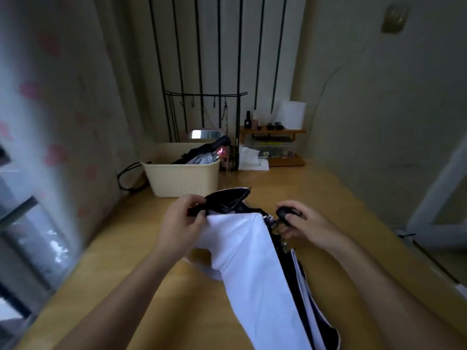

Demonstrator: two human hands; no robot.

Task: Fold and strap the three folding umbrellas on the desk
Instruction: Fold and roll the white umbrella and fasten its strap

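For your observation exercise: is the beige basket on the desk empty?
No: the beige basket holds a dark folded umbrella that sticks out above its rim.

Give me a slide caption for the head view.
Both hands, left and right, gather a white-and-black folding umbrella over the desk.

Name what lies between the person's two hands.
Head view: the white-and-black folding umbrella's bunched canopy spans left hand to right hand.
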